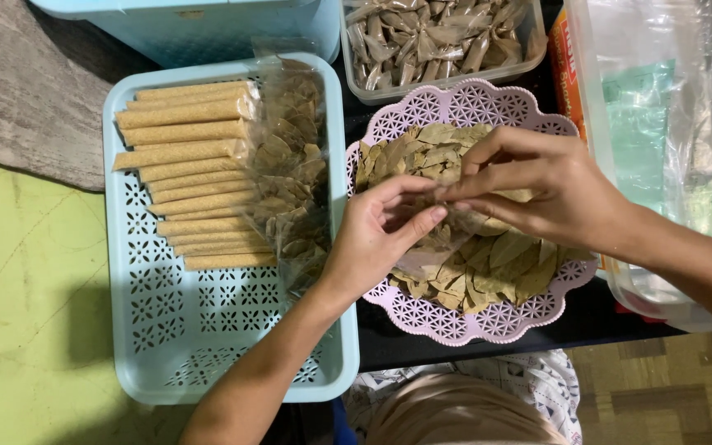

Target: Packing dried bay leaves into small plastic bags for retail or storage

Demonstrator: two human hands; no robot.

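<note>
Green floor mat fills the lower left, leaving open room there. Your left hand [381, 235] and right hand [537, 194] meet over the pink lattice basket [455, 317] of dried leaves [488, 272] at centre, fingers pinched together on a small clear bag [447, 239]. Just left, touching its rim, sits the blue tray [208, 330] of tan packets [191, 173].

Glossy plastic basket [488, 325], seemingly dry leaves [488, 264].
</note>
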